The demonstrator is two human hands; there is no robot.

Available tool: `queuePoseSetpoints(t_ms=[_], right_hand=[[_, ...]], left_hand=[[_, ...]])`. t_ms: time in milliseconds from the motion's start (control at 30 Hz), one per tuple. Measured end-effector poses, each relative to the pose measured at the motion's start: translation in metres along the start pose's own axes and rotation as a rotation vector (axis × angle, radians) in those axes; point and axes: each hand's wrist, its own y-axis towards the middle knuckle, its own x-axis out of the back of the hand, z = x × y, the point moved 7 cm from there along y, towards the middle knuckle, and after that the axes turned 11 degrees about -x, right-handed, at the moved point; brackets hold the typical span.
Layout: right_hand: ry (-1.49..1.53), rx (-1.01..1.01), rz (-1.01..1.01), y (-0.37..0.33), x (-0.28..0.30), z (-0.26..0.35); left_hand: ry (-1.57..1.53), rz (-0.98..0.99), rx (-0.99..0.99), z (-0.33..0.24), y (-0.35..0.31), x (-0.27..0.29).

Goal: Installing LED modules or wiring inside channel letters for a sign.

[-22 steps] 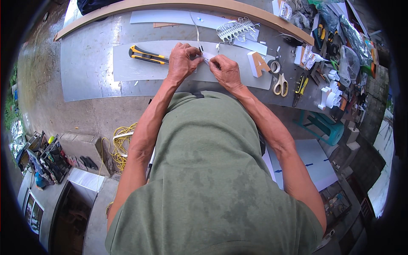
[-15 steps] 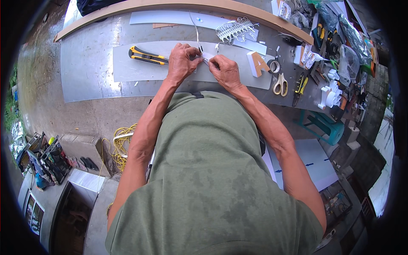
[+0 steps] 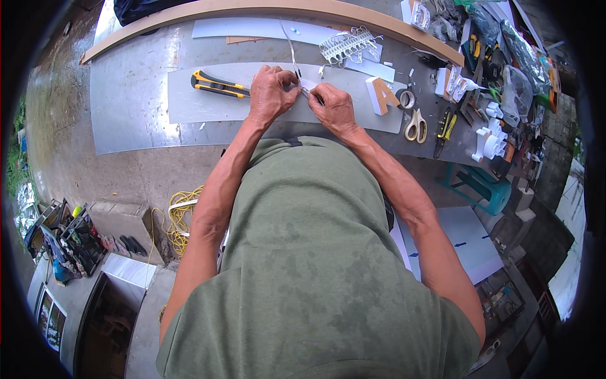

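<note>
Over the grey sheet-metal table my left hand (image 3: 273, 95) is closed, thumb and fingertips pinched together. A thin pale wire (image 3: 292, 49) runs down from the far side to its fingertips. Close by on the right, my right hand (image 3: 332, 107) is closed round a slim silver-and-dark piece (image 3: 305, 90), too small to name, its tip meeting the left fingertips. Left of my hands lies a yellow-and-black utility knife (image 3: 218, 84). To the right stand a white block letter with a tan face (image 3: 381, 96), a roll of tape (image 3: 407, 99) and cream-handled scissors (image 3: 416, 126).
A string of white LED modules (image 3: 349, 45) lies beyond my hands, before a long brown beam (image 3: 278, 7). Yellow-handled pliers (image 3: 449, 126), white letter pieces (image 3: 490, 141) and plastic bags crowd the right end. A green stool (image 3: 483, 188) stands below.
My right fingers have shifted slightly, and more of the slim dark piece shows in them. My left hand stays nearly in place.
</note>
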Motion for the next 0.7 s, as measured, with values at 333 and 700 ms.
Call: queuePoseSetpoints(t_ms=[333,700], right_hand=[[0.001,0.001,-0.012,0.0006,-0.0010,-0.0007],[-0.045,0.015,-0.017,-0.0009,0.0003,0.0018]], left_hand=[[0.004,0.013,0.010,0.0014,0.0006,-0.0002],[0.030,0.061,0.006,-0.0010,0.0038,-0.0003]])
